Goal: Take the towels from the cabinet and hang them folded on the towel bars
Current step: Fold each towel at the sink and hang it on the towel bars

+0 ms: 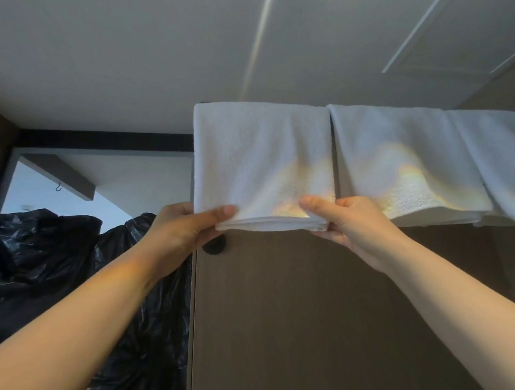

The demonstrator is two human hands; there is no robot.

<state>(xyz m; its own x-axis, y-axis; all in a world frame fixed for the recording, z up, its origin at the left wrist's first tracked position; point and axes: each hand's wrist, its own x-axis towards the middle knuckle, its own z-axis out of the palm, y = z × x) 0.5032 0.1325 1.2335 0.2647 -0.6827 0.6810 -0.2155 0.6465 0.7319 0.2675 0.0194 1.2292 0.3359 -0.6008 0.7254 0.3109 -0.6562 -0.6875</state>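
I am pinching the bottom hem of the folded white towel point(262, 159) with my left hand point(187, 230) and right hand point(346, 220), evening its drape; it is hanging beside two neighbouring towels point(404, 162).

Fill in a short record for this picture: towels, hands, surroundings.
towels hung: three, white, folded, side by side
row: left towel, middle towel, right towel
left hand: pinches the left towel's lower edge
right hand: pinches the same edge
at left: black bags
below towels: brown panel
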